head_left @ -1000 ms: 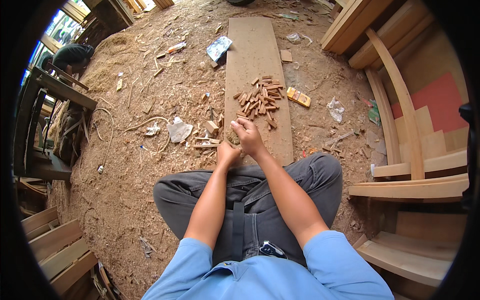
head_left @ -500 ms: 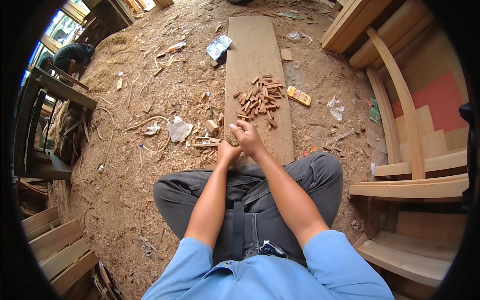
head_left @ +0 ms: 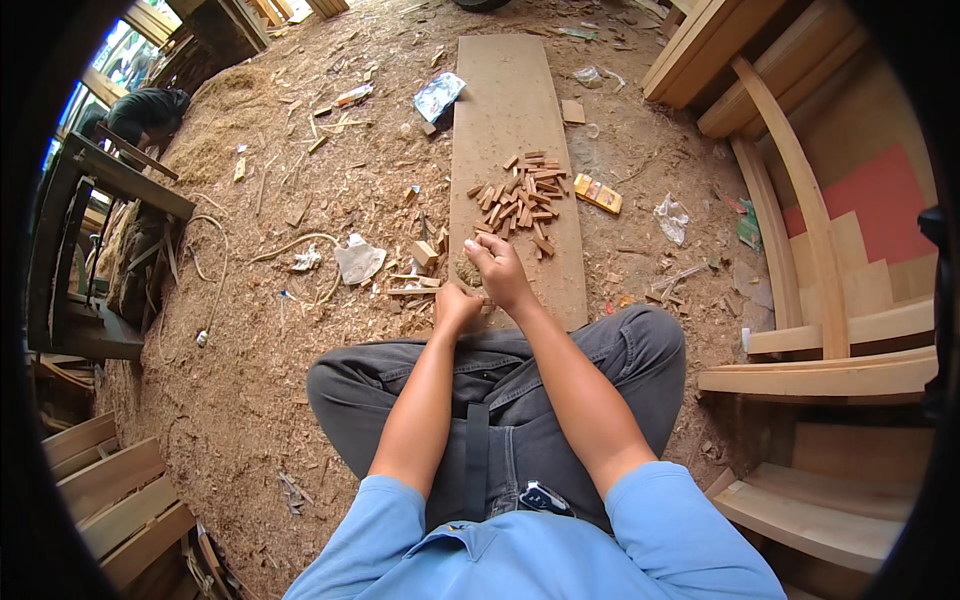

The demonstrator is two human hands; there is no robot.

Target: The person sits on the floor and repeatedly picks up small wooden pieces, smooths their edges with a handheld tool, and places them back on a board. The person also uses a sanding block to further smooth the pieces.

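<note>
Both my hands are close together over the near end of a long wooden board (head_left: pixel 505 90) lying in front of my crossed legs. My left hand (head_left: pixel 457 306) is low, its fingers curled closed at the board's near left edge; what they hold, if anything, is hidden. Just above and to its right, my right hand (head_left: pixel 502 276) is closed with the thumb pressed toward the fingers. Anything inside that grip is too small or covered to make out. Beyond my right hand, a loose heap of small wooden blocks (head_left: pixel 522 198) lies on the board.
Sawdust and wood scraps cover the ground. A yellow packet (head_left: pixel 598 193) lies right of the board, a blue-white packet (head_left: pixel 438 97) at its far left edge. A whitish scrap (head_left: pixel 360 260) and a cord (head_left: pixel 290 245) are left. Curved wooden frames (head_left: pixel 815 215) stand right; a person (head_left: pixel 145 112) bends far left.
My right hand has lifted slightly away from my left hand, opening a small gap between them. My left hand stays nearly in place; the block heap looks the same.
</note>
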